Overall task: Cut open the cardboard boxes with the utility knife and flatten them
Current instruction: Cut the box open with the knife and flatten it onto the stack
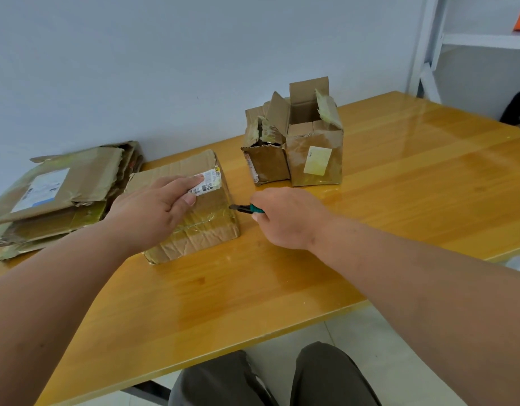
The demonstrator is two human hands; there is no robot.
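A taped, closed cardboard box with a white label sits on the wooden table. My left hand lies on its top, fingers reaching the label at the far right corner. My right hand grips a green-handled utility knife, whose tip touches the box's right edge. Behind them stand two opened boxes: a small one and a larger one with its flaps up.
A pile of flattened cardboard lies at the table's left end against the wall. A white metal shelf stands at the back right. My knees show below the table's near edge.
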